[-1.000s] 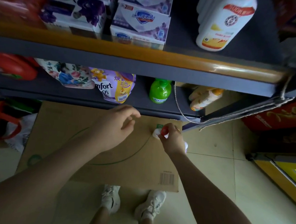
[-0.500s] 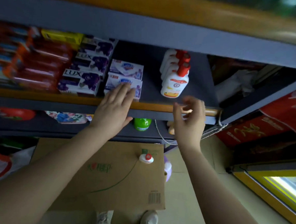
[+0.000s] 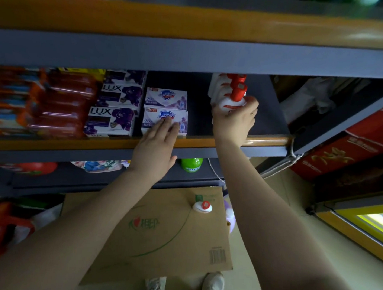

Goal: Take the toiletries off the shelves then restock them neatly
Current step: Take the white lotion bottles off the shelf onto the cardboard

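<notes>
**Listener:** What are your hands on?

**Me:** My right hand (image 3: 233,120) curls around the front white plastic bottle with a red cap (image 3: 231,101). The bottle stands upright at the front of a row of matching bottles, on the right part of the dark grey middle shelf with an orange front lip (image 3: 266,141). My left hand (image 3: 156,147) reaches over that lip with straight fingers, the fingertips (image 3: 168,122) resting on the front white and purple Safeguard soap box (image 3: 165,119). It holds nothing.

**Listener:** What sits around them?

**Me:** A second Safeguard box (image 3: 166,98) lies just behind the first. To the left are purple and white Lux soap boxes (image 3: 109,120), stacked in a column going back. Further left are red wrapped packs (image 3: 61,107), blurred. A bare stretch of shelf lies between the soap boxes and the bottles.

**Listener:** And lower down?

**Me:** On the shelf below I see a green bottle top (image 3: 191,164) and a floral pouch (image 3: 98,165), both partly hidden. On the floor lies a flat brown cardboard sheet with green printing (image 3: 159,232). Another white bottle with a red cap (image 3: 203,206) stands on it, seen from above, near its far right corner. A pale purple object (image 3: 230,215) peeks out beside the cardboard's right edge; I cannot tell what it is. My white shoes (image 3: 212,286) show at the bottom.
</notes>
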Motion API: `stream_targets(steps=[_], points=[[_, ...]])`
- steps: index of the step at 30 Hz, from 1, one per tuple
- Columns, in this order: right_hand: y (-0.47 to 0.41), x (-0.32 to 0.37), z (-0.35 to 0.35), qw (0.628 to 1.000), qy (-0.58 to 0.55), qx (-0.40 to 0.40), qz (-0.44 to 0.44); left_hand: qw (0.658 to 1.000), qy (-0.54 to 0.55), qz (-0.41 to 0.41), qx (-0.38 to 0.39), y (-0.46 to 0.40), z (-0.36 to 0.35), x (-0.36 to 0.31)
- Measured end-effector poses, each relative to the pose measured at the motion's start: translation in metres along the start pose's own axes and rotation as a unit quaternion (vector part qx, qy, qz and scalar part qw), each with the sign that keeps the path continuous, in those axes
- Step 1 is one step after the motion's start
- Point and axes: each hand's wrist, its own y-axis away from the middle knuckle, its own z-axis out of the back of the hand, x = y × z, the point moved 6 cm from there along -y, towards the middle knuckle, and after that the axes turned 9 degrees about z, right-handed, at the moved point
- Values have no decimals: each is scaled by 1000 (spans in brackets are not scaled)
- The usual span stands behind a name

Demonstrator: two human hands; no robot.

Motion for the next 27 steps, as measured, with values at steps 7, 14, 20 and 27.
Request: stream_targets(steps=[7, 14, 20, 27], points=[[18, 0, 20, 991, -129, 31, -9, 968, 242, 40, -52, 7, 31, -5], [49, 26, 67, 956, -282, 82, -12, 939, 342, -32, 6, 26, 56, -53], [80, 18, 81, 859, -453, 200, -132, 852, 493, 50, 166, 50, 48, -68], [84, 2, 116, 806, -508, 249, -173, 807, 539, 125, 207, 78, 37, -78]])
